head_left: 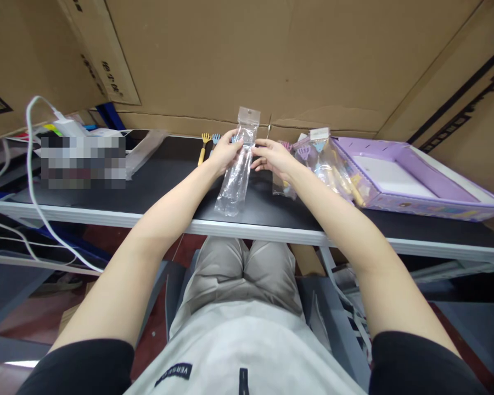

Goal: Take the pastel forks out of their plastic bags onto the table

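Observation:
A long clear plastic bag (234,184) with a hang-hole header hangs upright over the black table. My left hand (226,152) is closed on its left edge, thumb on the front. On the opposite edge, the fingertips of my right hand (274,156) pinch the bag just below its header. The bag looks flat, with nothing visible in it. Behind my left hand lie a small yellow hand rake (203,149) and a blue rake (215,139), partly hidden by the hand. Beside my right forearm are clear bags holding small rakes (319,159) in pink, purple and blue.
A purple open box (420,206) stands at the right on the black tabletop (164,181). At the left are a white cable (29,142), a blurred-out item (82,162) and plastic wrapping (146,151). Cardboard (271,60) walls the back; a metal edge (263,233) runs along the front.

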